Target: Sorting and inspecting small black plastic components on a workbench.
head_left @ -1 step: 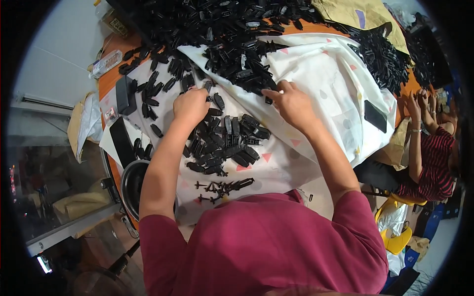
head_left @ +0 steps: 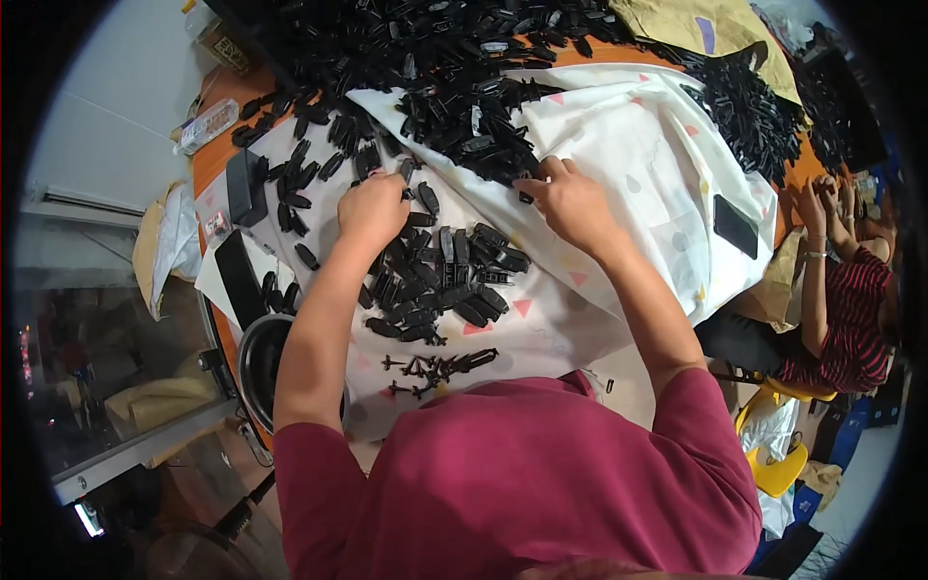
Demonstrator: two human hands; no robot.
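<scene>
My left hand (head_left: 373, 207) is closed above the cloth, fingertips among small black plastic parts (head_left: 367, 159); whatever it grips is hidden. To the right, my right hand (head_left: 570, 201) has curled fingers, thumb toward the edge of a dark heap (head_left: 464, 135). A small black piece (head_left: 527, 197) shows beside that thumb; I cannot tell whether it is held. Between my forearms lies a loose group of black oval plastic casings (head_left: 416, 280). Nearer to me are thin black branched pieces (head_left: 440, 367).
A patterned white cloth (head_left: 580, 319) covers the orange table. Heaped black parts (head_left: 406, 48) fill the far side. A phone (head_left: 735, 228) lies at right, a dark box (head_left: 246, 188) and black bowl (head_left: 259, 362) at left. A co-worker in a striped shirt (head_left: 846, 324) sits at right.
The fingers of my right hand have shifted slightly and curled in more. My left hand stays in nearly the same place.
</scene>
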